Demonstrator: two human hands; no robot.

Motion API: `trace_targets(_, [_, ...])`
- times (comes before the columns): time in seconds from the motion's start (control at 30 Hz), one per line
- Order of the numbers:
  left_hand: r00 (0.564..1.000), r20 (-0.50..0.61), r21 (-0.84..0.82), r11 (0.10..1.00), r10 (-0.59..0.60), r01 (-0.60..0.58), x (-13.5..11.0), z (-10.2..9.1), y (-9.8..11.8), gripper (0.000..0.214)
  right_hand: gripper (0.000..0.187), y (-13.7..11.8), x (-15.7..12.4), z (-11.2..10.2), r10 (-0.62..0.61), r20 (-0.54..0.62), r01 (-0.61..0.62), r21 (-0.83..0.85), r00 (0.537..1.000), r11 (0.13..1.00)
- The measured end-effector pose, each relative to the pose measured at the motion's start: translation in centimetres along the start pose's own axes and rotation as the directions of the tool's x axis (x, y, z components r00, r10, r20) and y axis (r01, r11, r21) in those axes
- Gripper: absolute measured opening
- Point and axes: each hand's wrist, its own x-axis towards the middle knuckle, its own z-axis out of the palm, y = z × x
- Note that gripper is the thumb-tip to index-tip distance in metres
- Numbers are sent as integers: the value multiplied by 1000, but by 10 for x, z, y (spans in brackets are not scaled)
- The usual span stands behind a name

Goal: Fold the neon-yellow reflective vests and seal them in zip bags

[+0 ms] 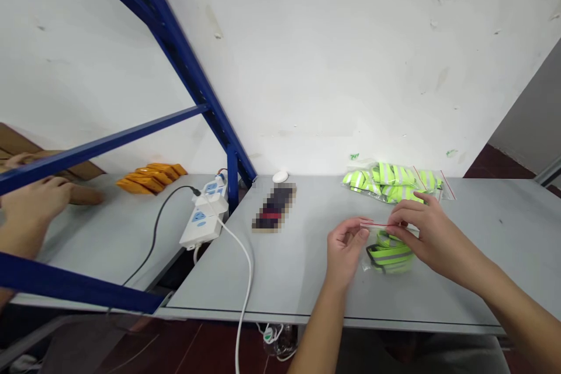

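Neon yellow-green band [390, 254] sits folded inside a clear zip bag [385, 245], down on the grey table [298, 269] right between both hands. Left hand [346, 248] comes up from the bottom edge, palm turned inward, thumb and fingers pinching the left end of the bag's red-lined top strip. Right hand [427, 228] reaches in from the right, palm down, fingertips pinching the other end.

Both forearms are cut off by the frame. Just beyond the right hand there's a pile of bagged bands [394, 181]; can't count them, they overlap. Left of the left hand lies one dark object [274, 207] that's blurred out. Way off left, one other person's hand [30, 204] rests behind a blue rack frame [175, 52].
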Motion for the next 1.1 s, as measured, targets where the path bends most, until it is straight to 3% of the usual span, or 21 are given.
trace_targets(0.2, [999,-17,-12,999,-34,33,-1,0,0,16,15,4,0,2,-27,-48,25,-39,998,999])
trace_targets(0.5, [994,20,34,993,110,-111,-1,-1,2,9,13,-12,4,-2,-26,-22,24,-90,999,996])
trace_targets(0.7, [997,28,23,997,71,-71,-2,1,5,15,23,-20,12,0,-86,47,91,-134,995,987])
trace_targets(0.87, [994,93,-23,998,62,-60,-2,0,4,14,21,-20,14,9,-111,18,112,-150,994,982])
trace_targets(0.97, [994,38,-73,992,102,-99,-1,0,4,9,20,-18,15,13,-107,0,105,-161,994,981])
trace_targets(1.1, [992,-55,-70,991,113,-116,0,0,5,18,20,-13,15,9,-86,24,88,-105,996,991])
